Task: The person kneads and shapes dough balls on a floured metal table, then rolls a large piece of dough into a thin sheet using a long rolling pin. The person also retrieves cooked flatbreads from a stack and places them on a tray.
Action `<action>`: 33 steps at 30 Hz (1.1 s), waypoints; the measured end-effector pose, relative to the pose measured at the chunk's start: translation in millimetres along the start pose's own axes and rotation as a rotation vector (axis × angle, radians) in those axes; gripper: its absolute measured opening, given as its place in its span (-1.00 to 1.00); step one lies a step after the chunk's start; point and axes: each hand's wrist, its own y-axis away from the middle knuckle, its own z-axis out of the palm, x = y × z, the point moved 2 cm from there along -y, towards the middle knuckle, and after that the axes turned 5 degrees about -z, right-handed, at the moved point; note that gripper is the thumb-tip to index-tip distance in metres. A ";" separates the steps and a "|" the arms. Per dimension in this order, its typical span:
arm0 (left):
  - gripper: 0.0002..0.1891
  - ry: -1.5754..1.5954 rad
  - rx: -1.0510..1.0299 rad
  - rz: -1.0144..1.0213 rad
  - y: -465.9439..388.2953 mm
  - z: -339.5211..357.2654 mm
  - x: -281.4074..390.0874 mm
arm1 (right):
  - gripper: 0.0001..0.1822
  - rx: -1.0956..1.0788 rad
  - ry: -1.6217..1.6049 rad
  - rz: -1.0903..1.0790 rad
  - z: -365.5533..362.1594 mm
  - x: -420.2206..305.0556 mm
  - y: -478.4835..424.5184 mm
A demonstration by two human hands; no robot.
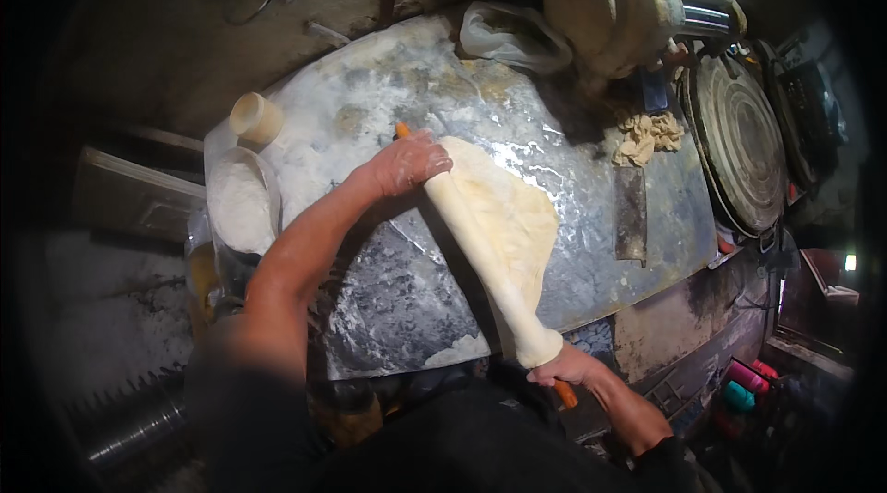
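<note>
A wide sheet of pale dough (516, 236) is partly wound around a rolling pin (402, 130), whose orange ends stick out at both sides. My left hand (414, 162) grips the far end of the pin, over the floured tabletop. At the near end my right hand (565, 365) closes on the pin beside the rolled dough, past the table's front edge. The loose part of the sheet spreads to the right of the roll and is creased. Dough hides the middle of the pin.
Left, a bowl (273, 202) of flour and a beige cup (256, 119) stand on the metal-topped table (395, 306). Crumpled tan material (648, 136) and a metal strip (629, 212) lie right. Behind are a plastic bag (513, 39) and machine (617, 8); a round griddle (734, 143) adjoins.
</note>
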 end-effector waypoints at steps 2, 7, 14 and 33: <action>-0.52 0.095 -0.097 -0.044 -8.0 -18.7 0.6 | -0.72 0.001 0.135 0.071 -1.7 -36.3 12.4; -0.53 0.112 0.159 -0.164 15.1 -135.4 -17.1 | -0.38 0.010 0.758 -0.122 -24.5 -191.2 23.5; -0.66 -0.427 0.154 -0.631 68.6 -257.6 17.3 | -0.22 0.281 1.317 -0.409 -38.5 -361.5 -27.7; -0.20 -0.096 0.161 -0.676 154.3 41.6 179.9 | -0.24 0.426 1.934 -0.842 -9.2 -111.6 -106.8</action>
